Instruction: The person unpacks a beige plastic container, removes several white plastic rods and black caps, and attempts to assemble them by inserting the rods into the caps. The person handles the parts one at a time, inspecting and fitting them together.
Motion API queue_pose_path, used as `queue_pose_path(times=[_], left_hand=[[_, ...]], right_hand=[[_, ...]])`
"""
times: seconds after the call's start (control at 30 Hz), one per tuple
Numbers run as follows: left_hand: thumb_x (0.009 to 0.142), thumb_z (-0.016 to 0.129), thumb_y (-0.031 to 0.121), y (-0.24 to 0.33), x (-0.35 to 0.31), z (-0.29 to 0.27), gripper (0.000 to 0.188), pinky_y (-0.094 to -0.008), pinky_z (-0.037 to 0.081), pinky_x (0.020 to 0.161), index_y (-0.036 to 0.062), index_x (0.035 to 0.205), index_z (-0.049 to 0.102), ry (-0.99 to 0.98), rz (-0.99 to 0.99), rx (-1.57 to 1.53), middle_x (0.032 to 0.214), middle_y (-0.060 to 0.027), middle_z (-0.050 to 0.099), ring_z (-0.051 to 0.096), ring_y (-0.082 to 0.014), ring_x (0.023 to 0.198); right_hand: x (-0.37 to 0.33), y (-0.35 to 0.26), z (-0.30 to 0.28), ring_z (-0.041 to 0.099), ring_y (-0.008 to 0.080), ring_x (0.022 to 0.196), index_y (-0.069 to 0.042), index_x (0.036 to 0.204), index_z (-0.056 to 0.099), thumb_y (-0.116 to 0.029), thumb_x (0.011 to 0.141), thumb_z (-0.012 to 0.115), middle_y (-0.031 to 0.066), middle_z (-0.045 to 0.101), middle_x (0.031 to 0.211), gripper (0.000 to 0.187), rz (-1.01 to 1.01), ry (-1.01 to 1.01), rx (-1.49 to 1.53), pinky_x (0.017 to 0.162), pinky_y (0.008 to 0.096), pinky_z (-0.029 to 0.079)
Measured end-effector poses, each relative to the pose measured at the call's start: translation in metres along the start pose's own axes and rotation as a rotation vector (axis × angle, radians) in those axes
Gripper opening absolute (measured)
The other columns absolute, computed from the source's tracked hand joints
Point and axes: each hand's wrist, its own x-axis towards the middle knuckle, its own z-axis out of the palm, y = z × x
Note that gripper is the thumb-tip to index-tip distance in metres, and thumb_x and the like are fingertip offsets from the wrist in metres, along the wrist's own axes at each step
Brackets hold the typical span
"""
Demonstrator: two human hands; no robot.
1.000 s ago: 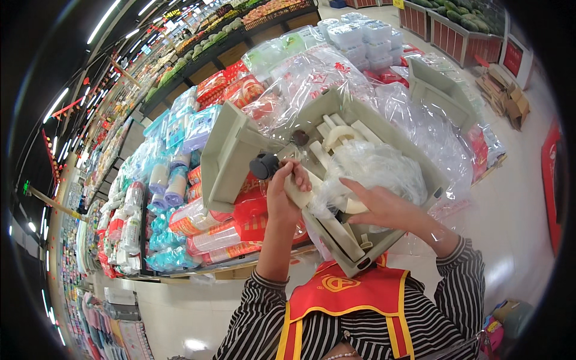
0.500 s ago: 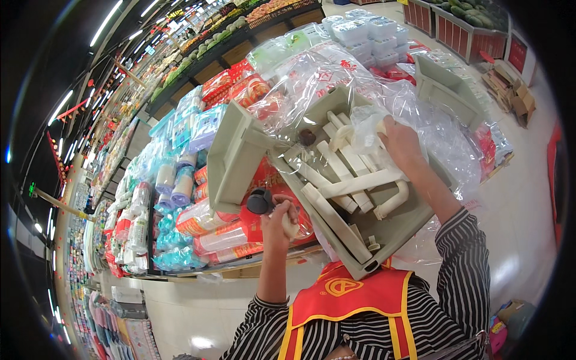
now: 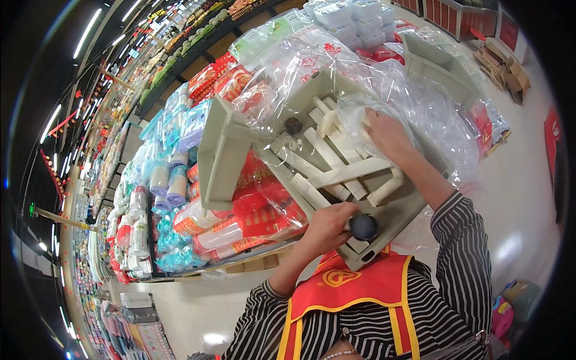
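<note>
A grey-beige plastic bin (image 3: 399, 225), tilted, lies open before me with its two flaps spread outward. Inside are several cream plastic tubes and bars, among them a curved tube (image 3: 387, 191) near the right wall. My left hand (image 3: 333, 225) is closed around a pale part with a dark round end (image 3: 363, 228), over the bin's near corner; I cannot make out its exact kind. At the far right inside the bin, my right hand (image 3: 387, 135) grips a crumpled clear plastic bag (image 3: 360, 114). Another dark round piece (image 3: 293, 125) lies near the bin's left wall.
Clear plastic sheeting (image 3: 336, 57) and red packs (image 3: 234, 84) lie around the bin on the display. Purple-lidded cups (image 3: 176, 189) and teal bags stand to the left. White plastic boxes (image 3: 336, 18) are stacked at the back. Flattened cardboard (image 3: 504, 69) rests on the right floor.
My left hand has moved right, from outside the bin to over its near corner, carrying the dark-ended part. My right hand stays on the plastic bag. The view has shifted slightly.
</note>
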Motion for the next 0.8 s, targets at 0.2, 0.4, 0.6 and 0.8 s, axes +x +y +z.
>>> queue_pose_path(times=[0.2,0.4,0.6,0.8], left_hand=[[0.069,0.073,0.011,-0.006,0.027,0.024,0.043,-0.0401,0.05,0.075,0.0061,0.108,0.055,-0.139,0.109,0.252,0.092,-0.0109,0.059,0.059,-0.0306,0.091],[0.068,0.075,0.016,-0.018,0.029,0.037,0.045,-0.0391,0.048,0.08,0.0048,0.107,0.056,-0.186,0.079,0.298,0.097,-0.0106,0.058,0.055,-0.0301,0.099],[0.068,0.077,0.023,-0.028,0.025,0.042,0.045,-0.0403,0.046,0.085,0.0041,0.105,0.058,-0.144,0.038,0.293,0.102,-0.0121,0.058,0.054,-0.0309,0.101],[0.076,0.075,0.033,-0.037,0.022,0.036,0.048,-0.0414,0.045,0.09,0.0024,0.11,0.058,-0.148,0.053,0.289,0.106,-0.0142,0.058,0.054,-0.033,0.106]], right_hand=[[0.004,-0.007,-0.002,0.065,0.0365,0.095,-0.001,0.123,0.048,-0.02,0.09,0.06,0.0203,0.064,0.107,0.04,0.063,-0.094,0.029,0.08,0.0456,0.052],[0.004,-0.009,-0.008,0.065,0.0364,0.097,-0.003,0.122,0.048,-0.021,0.09,0.06,0.0192,0.065,0.107,0.038,0.091,-0.129,-0.015,0.082,0.046,0.052],[0.004,-0.019,-0.018,0.065,0.0374,0.096,-0.003,0.123,0.048,-0.023,0.09,0.061,0.02,0.064,0.109,0.04,0.118,-0.179,-0.031,0.082,0.0467,0.052],[0.005,-0.014,-0.012,0.065,0.038,0.095,-0.003,0.128,0.048,-0.024,0.09,0.062,0.0201,0.065,0.107,0.045,0.113,-0.156,-0.045,0.081,0.0465,0.052]])
